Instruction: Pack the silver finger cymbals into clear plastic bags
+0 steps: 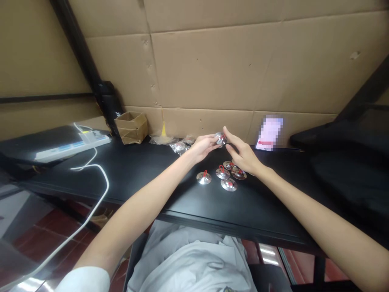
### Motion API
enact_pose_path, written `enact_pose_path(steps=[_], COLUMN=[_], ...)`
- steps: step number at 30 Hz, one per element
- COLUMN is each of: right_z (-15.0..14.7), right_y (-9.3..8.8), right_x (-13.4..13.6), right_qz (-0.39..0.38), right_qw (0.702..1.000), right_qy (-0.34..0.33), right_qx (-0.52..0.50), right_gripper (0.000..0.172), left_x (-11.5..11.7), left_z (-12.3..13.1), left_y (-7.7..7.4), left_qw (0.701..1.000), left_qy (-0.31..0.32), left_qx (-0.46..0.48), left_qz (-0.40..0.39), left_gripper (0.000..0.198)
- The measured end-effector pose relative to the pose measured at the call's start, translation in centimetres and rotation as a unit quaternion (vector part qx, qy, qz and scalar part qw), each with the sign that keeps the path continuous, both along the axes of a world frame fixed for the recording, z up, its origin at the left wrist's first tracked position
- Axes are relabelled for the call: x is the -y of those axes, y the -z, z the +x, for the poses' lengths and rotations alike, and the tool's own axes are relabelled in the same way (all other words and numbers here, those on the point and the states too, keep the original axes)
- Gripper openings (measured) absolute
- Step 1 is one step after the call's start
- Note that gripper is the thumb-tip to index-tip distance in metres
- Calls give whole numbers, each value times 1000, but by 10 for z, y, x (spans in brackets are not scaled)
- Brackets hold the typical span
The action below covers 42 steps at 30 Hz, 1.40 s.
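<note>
Black tabletop (127,178) before a brown cardboard wall (206,69): left hand (202,148) grips a small round silver cymbal (221,138), raised clear of the surface; right hand (241,156), fingers parted, meets its rim; five red-corded silver cymbals (223,173) lie grouped within reach below.

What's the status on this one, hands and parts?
Left hand holding small metal finger cymbal, right hand fingertips at it. Five more cymbals with red cords on black bench top. Clear plastic bags beyond the hands.
</note>
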State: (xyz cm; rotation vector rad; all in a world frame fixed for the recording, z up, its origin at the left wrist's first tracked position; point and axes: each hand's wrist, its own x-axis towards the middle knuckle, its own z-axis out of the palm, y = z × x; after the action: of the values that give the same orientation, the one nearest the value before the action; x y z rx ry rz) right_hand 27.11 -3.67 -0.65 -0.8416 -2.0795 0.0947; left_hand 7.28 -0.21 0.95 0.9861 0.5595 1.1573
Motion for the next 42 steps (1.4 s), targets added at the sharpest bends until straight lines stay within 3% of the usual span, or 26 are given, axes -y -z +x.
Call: enact_pose_path(steps=[5, 9, 15, 20, 21, 24, 25, 26, 28, 30, 32, 34, 37, 42], right_z=[-4, -1, 5, 1, -1, -8, -10, -12, -15, -19, -22, -26, -31, -34], right_y=[-3, -2, -10, -17, -16, -14, -14, -13, -14, -15, -16, -16, -13, -1], right_x=[1, -6, -2, 5, 6, 5, 6, 7, 9, 12, 15, 18, 19, 15], right_qz=[-100, -138, -212, -257, -264, -282, -286, -290, -300, -312, -326, -340, -360, -367], right_qw=[982, 972, 964, 950, 945, 932, 928, 925, 919, 913, 907, 902, 898, 907], right_qy=[48, 71, -34, -72, -74, -62, -52, -42, -23, -7, 6, 13, 26, 28], right_qx=[-156, -178, -159, -164, -177, -219, -231, -242, -255, -262, -265, -265, -251, -203], right_gripper=[43, 48, 52, 53, 53, 53, 51, 49, 44, 38, 33, 30, 27, 29], left_x=[4, 5, 6, 1, -2, -14, -18, -21, -25, -24, -21, -17, -15, -19], left_z=[2, 2, -3, -27, -38, -76, -90, -102, -117, -120, -111, -99, -86, -86], left_y=[2, 4, 1, -15, -20, -30, -31, -30, -23, -11, 1, 10, 20, 24], left_qw=[999, 996, 986, 953, 943, 898, 878, 861, 829, 797, 762, 750, 757, 740], left_qy=[2, 8, 24, 56, 39, -129, -152, -138, -38, 76, 121, 65, -28, -57], left_qx=[-38, -67, -128, -227, -242, -282, -320, -367, -449, -490, -520, -532, -512, -554], left_qz=[33, 52, 102, 193, 226, 313, 322, 325, 330, 344, 366, 387, 405, 377], left_gripper=[18, 18, 14, 16, 21, 24, 20, 17, 15, 24, 32, 41, 58, 62])
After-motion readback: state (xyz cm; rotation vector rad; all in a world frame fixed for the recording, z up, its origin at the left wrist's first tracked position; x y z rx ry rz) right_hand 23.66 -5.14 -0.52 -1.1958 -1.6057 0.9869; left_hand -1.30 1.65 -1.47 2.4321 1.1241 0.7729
